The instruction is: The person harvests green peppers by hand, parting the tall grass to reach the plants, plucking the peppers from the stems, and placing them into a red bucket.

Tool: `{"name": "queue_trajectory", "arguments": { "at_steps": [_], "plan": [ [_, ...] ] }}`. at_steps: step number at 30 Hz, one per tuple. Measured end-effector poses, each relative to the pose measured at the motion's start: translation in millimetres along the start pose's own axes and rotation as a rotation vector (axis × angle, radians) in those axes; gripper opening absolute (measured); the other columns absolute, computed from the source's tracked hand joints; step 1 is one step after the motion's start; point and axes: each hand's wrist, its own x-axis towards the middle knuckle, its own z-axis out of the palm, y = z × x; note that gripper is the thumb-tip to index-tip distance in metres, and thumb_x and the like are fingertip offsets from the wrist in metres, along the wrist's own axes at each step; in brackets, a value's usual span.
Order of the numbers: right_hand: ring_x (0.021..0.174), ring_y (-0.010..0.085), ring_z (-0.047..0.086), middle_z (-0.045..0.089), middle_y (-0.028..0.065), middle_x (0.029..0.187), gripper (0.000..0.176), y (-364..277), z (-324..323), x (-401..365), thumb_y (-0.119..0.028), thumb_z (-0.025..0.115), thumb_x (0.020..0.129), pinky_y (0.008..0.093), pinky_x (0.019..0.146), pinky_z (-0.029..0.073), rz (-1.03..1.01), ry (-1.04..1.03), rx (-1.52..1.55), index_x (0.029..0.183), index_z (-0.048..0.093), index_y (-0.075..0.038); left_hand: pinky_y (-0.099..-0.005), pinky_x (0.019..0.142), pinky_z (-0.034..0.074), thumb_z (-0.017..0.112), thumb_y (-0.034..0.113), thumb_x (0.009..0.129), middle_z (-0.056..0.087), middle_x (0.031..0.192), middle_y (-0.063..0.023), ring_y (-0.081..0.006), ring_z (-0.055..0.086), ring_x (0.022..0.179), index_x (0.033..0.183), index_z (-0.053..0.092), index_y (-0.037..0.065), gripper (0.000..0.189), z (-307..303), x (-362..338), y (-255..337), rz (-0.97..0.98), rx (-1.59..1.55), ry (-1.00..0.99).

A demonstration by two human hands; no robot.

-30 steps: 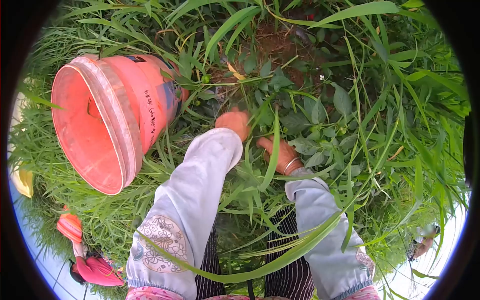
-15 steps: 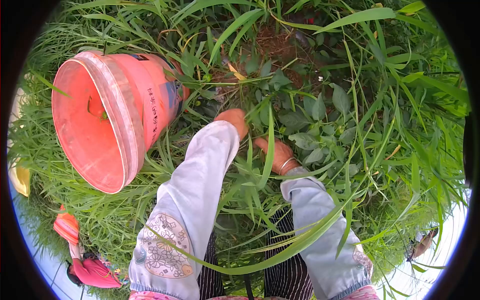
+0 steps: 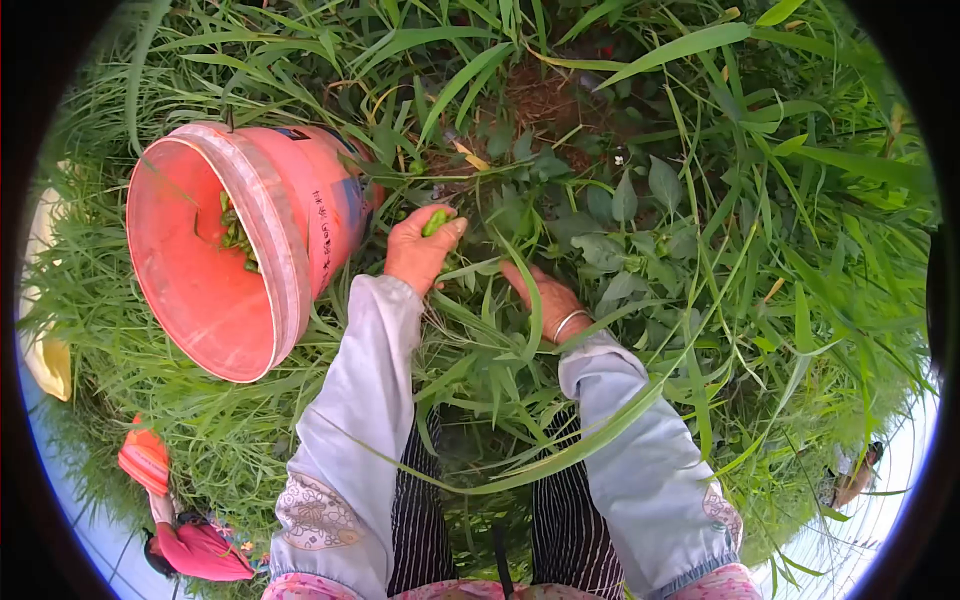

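Note:
My left hand [image 3: 421, 250] is raised beside the pink bucket, its fingers closed on a green pepper [image 3: 435, 222]. Among the leaves to its right is my right hand [image 3: 548, 303], with a bracelet at the wrist; grass blades cover part of its fingers, and what they hold, if anything, cannot be seen. The pink bucket [image 3: 320, 215] leans on its side at the left, its mouth facing left. Several green peppers [image 3: 237, 235] lie inside it. Broad-leaved plants [image 3: 610, 245] grow just above and to the right of my right hand.
Tall grass [image 3: 850, 240] surrounds the plants, and long blades cross over my right forearm. At the lower left a person in a pink top [image 3: 200, 550] is near an orange bucket [image 3: 145, 460]. Another person [image 3: 858, 475] is partly visible at the lower right. Something yellowish [image 3: 48, 362] lies at the left edge.
My left hand has moved up and left out of the foliage and now shows a green pepper. More peppers inside the bucket have come into view. My right hand stays low among the leaves.

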Motion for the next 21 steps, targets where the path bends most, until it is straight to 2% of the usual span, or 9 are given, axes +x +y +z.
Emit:
{"name": "queue_trajectory", "arguments": {
  "at_steps": [2,5,7,10,12,14,16,17,21],
  "plan": [
    [0.114,0.0369,0.047,0.036,0.0181,0.136,0.078,-20.6,-25.0,-14.4,0.002,0.061,0.065,0.0408,0.091,0.043,0.020,0.042,0.108,0.132,0.033,-0.026,-0.0211,0.035,0.036,0.061,0.024,0.085,0.059,0.070,-0.0010,-0.0068,0.048,0.047,0.100,0.060,0.012,0.019,-12.7,-16.8,24.5,0.045,-0.230,-0.003],
    [0.111,0.0359,0.049,0.043,0.0179,0.130,0.059,-44.2,-53.1,-47.7,0.001,0.056,0.072,0.0402,0.091,0.044,-0.110,0.268,0.134,0.126,0.044,-0.019,-0.0216,0.035,0.037,0.060,0.026,0.086,0.059,0.073,-0.0018,-0.0078,0.050,0.046,0.104,0.058,0.011,0.023,-29.9,-58.5,73.5,0.002,-0.411,-0.046],
    [0.110,0.0359,0.050,0.050,0.0180,0.122,0.043,-76.1,-79.5,-73.5,-0.002,0.058,0.075,0.0391,0.092,0.043,-0.109,0.421,0.226,0.116,0.054,-0.013,-0.0215,0.035,0.036,0.060,0.026,0.087,0.059,0.074,-0.0023,-0.0079,0.050,0.046,0.105,0.057,0.011,0.023,-34.2,-80.2,96.1,0.057,-0.344,-0.042],
    [0.110,0.0352,0.050,0.051,0.0181,0.121,0.040,-119.7,-110.4,-105.6,-0.009,0.062,0.077,0.0374,0.092,0.042,-0.348,0.732,0.333,0.116,0.053,-0.009,-0.0204,0.037,0.036,0.060,0.024,0.086,0.059,0.077,-0.0018,-0.0073,0.050,0.050,0.105,0.058,0.011,0.023,-35.5,-108.7,117.3,0.122,-0.222,-0.045],
    [0.111,0.0280,0.052,0.050,0.0194,0.122,0.053,-144.3,-116.4,-120.7,-0.023,0.066,0.079,0.0363,0.091,0.042,-0.310,0.546,0.655,0.123,0.046,-0.002,-0.0203,0.038,0.036,0.061,0.024,0.086,0.059,0.077,-0.0012,-0.0066,0.049,0.052,0.105,0.058,0.010,0.023,-28.8,-127.9,127.7,0.183,-0.192,-0.082],
    [0.105,0.0237,0.056,0.052,0.0207,0.119,0.058,-160.5,-96.9,-121.5,-0.030,0.065,0.081,0.0347,0.085,0.045,-0.292,0.351,1.019,0.124,0.043,0.001,-0.0203,0.051,0.041,0.064,0.018,0.083,0.059,0.080,0.0003,-0.0052,0.051,0.065,0.104,0.059,0.007,0.024,-23.3,-144.0,137.0,0.251,-0.160,-0.137],
    [0.093,0.0198,0.059,0.057,0.0185,0.107,0.060,-175.0,-97.6,-135.0,-0.036,0.064,0.082,0.0323,0.077,0.047,-0.163,0.120,1.080,0.123,0.043,0.003,-0.0197,0.061,0.043,0.066,0.011,0.081,0.058,0.082,0.0018,-0.0045,0.051,0.072,0.103,0.060,0.006,0.024,-16.8,-160.7,145.5,0.303,-0.143,-0.165],
    [0.084,0.0172,0.059,0.061,0.0134,0.092,0.059,-175.3,-80.1,-134.6,-0.040,0.062,0.082,0.0309,0.071,0.047,-0.200,0.381,0.979,0.121,0.046,0.002,-0.0196,0.062,0.042,0.065,0.010,0.082,0.057,0.082,0.0025,-0.0039,0.049,0.072,0.102,0.059,0.005,0.022,-16.8,-164.6,140.2,0.364,-0.073,-0.163],
    [0.076,0.0186,0.060,0.063,0.0111,0.082,0.048,-187.7,-81.4,-177.7,-0.043,0.059,0.083,0.0318,0.068,0.047,-0.103,0.214,1.019,0.107,0.059,-0.001,-0.0199,0.063,0.042,0.062,0.011,0.084,0.057,0.082,0.0028,-0.0039,0.049,0.071,0.100,0.058,0.004,0.018,-18.1,-199.3,141.3,0.343,-0.081,-0.222]
  ]
}}
